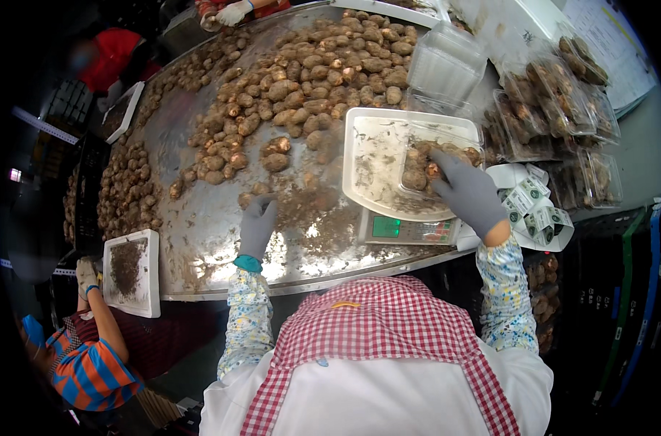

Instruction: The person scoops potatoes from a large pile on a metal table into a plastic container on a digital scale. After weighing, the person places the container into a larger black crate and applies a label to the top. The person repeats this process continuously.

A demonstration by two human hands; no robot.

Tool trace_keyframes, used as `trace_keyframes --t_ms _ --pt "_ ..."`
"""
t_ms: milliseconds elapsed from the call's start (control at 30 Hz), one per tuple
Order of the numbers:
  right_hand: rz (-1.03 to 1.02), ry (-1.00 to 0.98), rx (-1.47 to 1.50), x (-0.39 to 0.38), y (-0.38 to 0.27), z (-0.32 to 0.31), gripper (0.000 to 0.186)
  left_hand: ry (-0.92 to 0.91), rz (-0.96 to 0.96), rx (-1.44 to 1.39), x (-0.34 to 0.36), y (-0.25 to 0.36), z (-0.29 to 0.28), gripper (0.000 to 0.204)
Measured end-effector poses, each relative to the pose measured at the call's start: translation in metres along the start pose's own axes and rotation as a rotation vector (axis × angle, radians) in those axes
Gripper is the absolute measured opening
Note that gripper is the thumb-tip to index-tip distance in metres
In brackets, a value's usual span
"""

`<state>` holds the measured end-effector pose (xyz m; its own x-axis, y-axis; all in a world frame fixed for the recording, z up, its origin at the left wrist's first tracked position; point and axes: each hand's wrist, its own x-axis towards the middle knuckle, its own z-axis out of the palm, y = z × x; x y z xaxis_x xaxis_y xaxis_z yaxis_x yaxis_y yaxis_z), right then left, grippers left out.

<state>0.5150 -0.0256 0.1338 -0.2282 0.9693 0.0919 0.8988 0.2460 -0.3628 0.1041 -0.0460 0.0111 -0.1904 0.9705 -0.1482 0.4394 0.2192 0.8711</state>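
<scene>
My left hand (258, 227), in a grey glove, is low over the metal table with its fingers bent round a small brown taro (246, 199) at their tips. To the right, my right hand (470, 195), gloved alike, reaches into a clear plastic box (452, 136). Its fingers close on a taro with an orange cut end (433, 171), among other taros in the box. The box rests in a cream tray (374, 163) on a digital scale (406, 229) with a lit green display. A pair of loose taros (276, 161) lies ahead of my left hand.
A large heap of taros (301, 87) covers the table's far part. Stacked empty clear boxes (448, 62) stand behind the scale; filled boxes (555, 102) and a label roll (537, 211) are at right. Other people work left and far, near a white foam tray (150, 272).
</scene>
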Motion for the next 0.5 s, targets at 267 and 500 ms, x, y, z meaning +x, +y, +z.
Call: trace_keyframes --t_ms 267,500 --pt "-0.008 0.311 0.368 -0.009 -0.039 -0.014 0.033 0.241 -0.076 0.15 -0.011 -0.043 -0.028 0.031" --pt "-0.291 -0.127 0.531 -0.009 -0.122 0.073 0.028 0.397 0.006 0.413 0.009 -0.063 -0.044 0.028"
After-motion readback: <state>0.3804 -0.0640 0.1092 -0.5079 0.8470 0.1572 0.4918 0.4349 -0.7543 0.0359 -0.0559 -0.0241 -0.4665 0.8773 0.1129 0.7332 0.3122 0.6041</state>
